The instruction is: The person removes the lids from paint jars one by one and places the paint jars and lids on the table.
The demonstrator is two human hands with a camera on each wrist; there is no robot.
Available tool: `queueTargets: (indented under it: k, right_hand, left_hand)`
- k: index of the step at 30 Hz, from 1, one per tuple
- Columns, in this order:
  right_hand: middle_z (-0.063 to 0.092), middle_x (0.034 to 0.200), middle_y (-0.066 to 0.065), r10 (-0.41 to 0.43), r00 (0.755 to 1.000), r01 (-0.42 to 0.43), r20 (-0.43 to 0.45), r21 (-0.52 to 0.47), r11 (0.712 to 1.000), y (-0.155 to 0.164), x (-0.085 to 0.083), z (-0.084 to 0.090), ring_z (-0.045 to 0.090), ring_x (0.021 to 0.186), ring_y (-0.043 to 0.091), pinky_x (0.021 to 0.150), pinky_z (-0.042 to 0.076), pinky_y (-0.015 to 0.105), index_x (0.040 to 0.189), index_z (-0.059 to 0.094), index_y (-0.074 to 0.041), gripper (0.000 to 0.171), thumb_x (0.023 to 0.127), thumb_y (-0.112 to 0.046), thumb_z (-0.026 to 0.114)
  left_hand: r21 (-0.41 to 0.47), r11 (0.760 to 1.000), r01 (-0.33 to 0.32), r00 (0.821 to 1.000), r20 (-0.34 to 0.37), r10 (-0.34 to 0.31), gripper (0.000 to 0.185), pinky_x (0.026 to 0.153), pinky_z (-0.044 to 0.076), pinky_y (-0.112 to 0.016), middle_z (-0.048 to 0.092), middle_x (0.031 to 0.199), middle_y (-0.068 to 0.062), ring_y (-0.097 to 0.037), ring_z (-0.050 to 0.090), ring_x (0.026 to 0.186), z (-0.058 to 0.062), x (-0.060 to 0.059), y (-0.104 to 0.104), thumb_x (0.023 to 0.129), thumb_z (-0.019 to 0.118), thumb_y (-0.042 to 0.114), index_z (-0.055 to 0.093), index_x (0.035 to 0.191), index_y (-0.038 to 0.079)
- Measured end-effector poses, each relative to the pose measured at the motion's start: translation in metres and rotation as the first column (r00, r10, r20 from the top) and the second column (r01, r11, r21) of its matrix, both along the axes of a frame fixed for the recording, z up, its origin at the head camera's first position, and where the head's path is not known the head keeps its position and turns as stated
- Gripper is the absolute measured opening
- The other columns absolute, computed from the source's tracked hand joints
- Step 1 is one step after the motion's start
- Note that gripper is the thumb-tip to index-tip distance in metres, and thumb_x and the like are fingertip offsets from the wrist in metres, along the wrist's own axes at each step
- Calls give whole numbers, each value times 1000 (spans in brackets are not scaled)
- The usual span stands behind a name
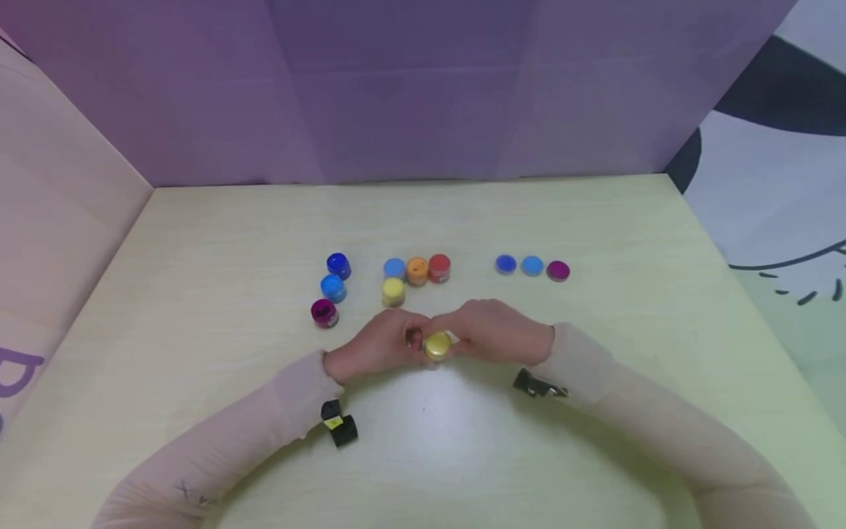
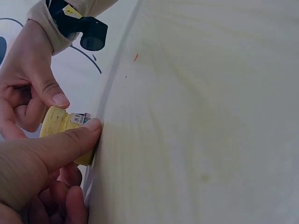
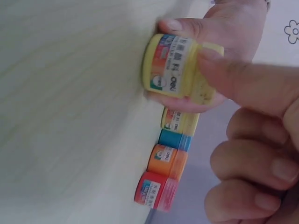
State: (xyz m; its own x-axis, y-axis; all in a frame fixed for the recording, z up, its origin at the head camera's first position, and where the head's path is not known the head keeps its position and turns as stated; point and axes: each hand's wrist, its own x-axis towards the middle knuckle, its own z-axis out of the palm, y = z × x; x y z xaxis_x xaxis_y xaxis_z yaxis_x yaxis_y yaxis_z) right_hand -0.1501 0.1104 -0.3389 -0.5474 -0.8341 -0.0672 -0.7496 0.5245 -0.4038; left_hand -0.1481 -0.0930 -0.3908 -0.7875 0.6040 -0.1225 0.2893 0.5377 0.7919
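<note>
Between both hands, near the middle of the table, is a small yellow paint jar (image 1: 438, 345) with a yellow lid. My left hand (image 1: 386, 342) grips its labelled body (image 3: 168, 65) from the side, thumb along the label. With thumb and fingers, my right hand (image 1: 499, 332) pinches the lid (image 3: 205, 77); its other fingers are curled in the right wrist view. The jar stands upright, its base right at the tabletop. Just behind the hands is another yellow jar (image 1: 393, 292), beside a light blue jar (image 1: 394, 269), an orange jar (image 1: 417, 272) and a red jar (image 1: 439, 269).
To the left, a dark blue jar (image 1: 339, 266), a light blue jar (image 1: 333, 288) and a magenta jar (image 1: 324, 313) stand uncapped. A blue lid (image 1: 506, 264), a light blue lid (image 1: 532, 266) and a magenta lid (image 1: 558, 271) lie at right. A purple panel (image 1: 410, 95) borders the table's back.
</note>
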Motion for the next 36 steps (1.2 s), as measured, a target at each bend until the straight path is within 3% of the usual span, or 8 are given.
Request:
queueTargets:
  k: [5,9,15,23,31,36]
  right_hand:
    - [47,61,-9,-111,993,109,40,46,993,-8,5,-1,43,53,6,51,35,20,105,56,-12,34,84,-34,71]
    - [38,57,-5,-209,978,207,14,114,972,-13,10,-1,37,48,9,45,25,21,95,49,-11,43,81,-46,71]
    - [37,57,-5,-254,967,256,-36,166,952,-18,13,-2,36,48,10,44,24,21,90,49,-11,43,81,-49,69]
    - [46,60,-5,-170,985,173,-35,131,976,-16,9,0,42,53,10,49,35,20,95,54,-10,32,84,-36,70]
    - [58,72,-6,-57,998,55,17,105,993,-7,3,4,50,62,9,63,44,22,118,59,-14,34,86,-19,70]
    - [57,70,-6,-23,1000,22,5,77,997,-5,2,5,49,60,9,61,42,22,113,60,-15,27,87,-19,68]
  left_hand:
    - [-16,1000,-2,1000,-22,1,21,62,38,-23,51,64,4,-13,49,66,-1,1,-1,79,77,14,68,98,15]
    - [-20,1000,-2,1000,-24,1,28,61,39,-23,52,65,4,-13,49,65,-1,1,-1,79,76,13,69,106,14]
    - [-30,1000,-2,1000,-7,2,27,61,39,-23,53,64,4,-13,50,64,0,1,-1,79,77,17,70,105,17]
    - [-51,999,8,1000,-21,-9,30,62,40,-23,53,64,4,-13,51,65,1,0,-1,79,77,20,68,108,17]
    - [-25,1000,2,1000,9,-2,26,64,41,-24,53,65,3,-14,51,68,0,0,-1,77,79,21,68,101,18]
    - [-9,1000,1,1000,9,-1,22,63,40,-25,53,65,3,-14,51,69,1,0,-1,77,79,20,68,97,19]
